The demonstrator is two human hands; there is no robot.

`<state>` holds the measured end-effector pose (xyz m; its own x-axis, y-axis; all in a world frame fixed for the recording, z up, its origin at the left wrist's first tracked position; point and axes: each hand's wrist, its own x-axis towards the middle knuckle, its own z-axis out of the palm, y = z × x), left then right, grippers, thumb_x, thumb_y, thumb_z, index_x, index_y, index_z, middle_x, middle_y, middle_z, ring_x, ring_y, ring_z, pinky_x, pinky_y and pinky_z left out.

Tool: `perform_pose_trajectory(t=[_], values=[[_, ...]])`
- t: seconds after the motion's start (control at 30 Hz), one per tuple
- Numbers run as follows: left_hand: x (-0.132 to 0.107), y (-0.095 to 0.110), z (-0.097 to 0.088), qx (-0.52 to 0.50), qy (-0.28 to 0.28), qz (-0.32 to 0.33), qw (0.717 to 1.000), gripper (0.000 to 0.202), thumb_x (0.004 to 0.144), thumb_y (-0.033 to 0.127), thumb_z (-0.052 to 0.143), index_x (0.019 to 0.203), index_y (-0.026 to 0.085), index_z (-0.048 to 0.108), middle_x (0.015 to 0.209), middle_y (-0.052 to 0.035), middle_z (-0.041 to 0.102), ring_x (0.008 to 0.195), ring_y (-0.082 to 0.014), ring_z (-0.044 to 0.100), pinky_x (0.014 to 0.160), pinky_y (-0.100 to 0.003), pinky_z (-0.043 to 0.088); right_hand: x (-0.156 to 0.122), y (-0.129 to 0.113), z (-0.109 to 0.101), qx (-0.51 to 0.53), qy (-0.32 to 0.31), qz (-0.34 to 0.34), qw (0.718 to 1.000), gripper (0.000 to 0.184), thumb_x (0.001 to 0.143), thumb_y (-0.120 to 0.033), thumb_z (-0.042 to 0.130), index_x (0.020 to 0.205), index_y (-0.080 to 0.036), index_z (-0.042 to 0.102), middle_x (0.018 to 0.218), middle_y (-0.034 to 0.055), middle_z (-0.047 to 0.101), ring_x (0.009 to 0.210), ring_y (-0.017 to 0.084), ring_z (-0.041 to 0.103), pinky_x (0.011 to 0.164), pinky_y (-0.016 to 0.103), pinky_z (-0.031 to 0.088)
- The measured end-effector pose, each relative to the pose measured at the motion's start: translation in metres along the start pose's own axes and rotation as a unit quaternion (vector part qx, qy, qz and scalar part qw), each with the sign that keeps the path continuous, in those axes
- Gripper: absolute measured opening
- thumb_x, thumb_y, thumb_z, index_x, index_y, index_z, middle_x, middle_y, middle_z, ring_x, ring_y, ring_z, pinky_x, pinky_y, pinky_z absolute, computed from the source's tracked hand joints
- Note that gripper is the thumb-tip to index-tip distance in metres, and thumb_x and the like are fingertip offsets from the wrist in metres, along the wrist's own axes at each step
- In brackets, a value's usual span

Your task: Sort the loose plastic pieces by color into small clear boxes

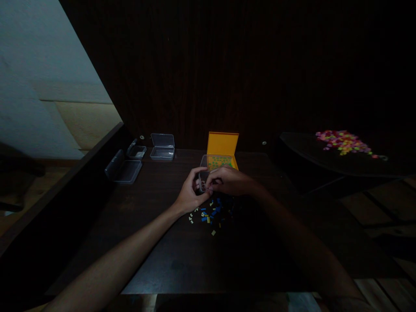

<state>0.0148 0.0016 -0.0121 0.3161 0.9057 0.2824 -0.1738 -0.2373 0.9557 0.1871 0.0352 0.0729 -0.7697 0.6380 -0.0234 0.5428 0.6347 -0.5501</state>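
My left hand (190, 193) is wrapped round a small clear plastic box (203, 177), which it holds tilted above the dark table. The fingers of my right hand (224, 180) are pinched together at the box's mouth; what they hold, if anything, is hidden. Just below both hands lies a loose scatter of small building bricks (208, 219) in blue, yellow and cream. Right behind the hands stands a yellow box (222, 143) with its lid up and green pieces inside. The hands partly cover its front.
On the left, three clear plastic boxes stand with raised lids: a rear one (162, 153), a small one (136, 151) and a nearer one (128, 171). A heap of colourful pieces (346, 141) lies on a dark surface at right. A dark panel (195, 73) rises behind the table.
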Motion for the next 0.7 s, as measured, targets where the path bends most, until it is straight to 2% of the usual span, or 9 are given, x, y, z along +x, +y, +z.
perform_pose_trajectory(t=[0.23,0.4,0.7], values=[[-0.0013,-0.0005,0.002,0.0,-0.013,-0.001,1.0,0.065,0.074,0.023,0.072,0.128,0.019,0.038,0.101,-0.0055,0.064,0.088,-0.0181,0.067,0.086,-0.035,0.054,0.0018,0.0028,0.006,0.01,0.0,-0.01,1.0,0.022,0.075,-0.005,0.06,0.087,-0.019,0.073,0.089,0.0012,0.071,0.079,0.013,0.061,0.071,0.025,0.042],[-0.0014,-0.0012,0.0017,0.001,-0.016,0.0,1.0,0.066,0.073,0.023,0.073,0.128,0.019,0.038,0.1,-0.0055,0.063,0.087,-0.0181,0.067,0.086,-0.036,0.054,0.0023,-0.002,0.0057,-0.002,-0.001,0.006,1.0,0.021,0.077,-0.006,0.06,0.086,-0.019,0.074,0.091,0.0035,0.072,0.086,0.016,0.065,0.077,0.027,0.045],[-0.0009,0.0012,0.0028,0.007,-0.002,-0.001,1.0,0.065,0.071,0.024,0.074,0.127,0.019,0.04,0.101,-0.0056,0.062,0.087,-0.0186,0.066,0.086,-0.037,0.054,0.0016,0.0036,0.0073,-0.021,0.025,-0.018,0.999,0.022,0.076,-0.004,0.063,0.086,-0.02,0.075,0.091,0.0027,0.068,0.085,0.015,0.061,0.076,0.027,0.044]])
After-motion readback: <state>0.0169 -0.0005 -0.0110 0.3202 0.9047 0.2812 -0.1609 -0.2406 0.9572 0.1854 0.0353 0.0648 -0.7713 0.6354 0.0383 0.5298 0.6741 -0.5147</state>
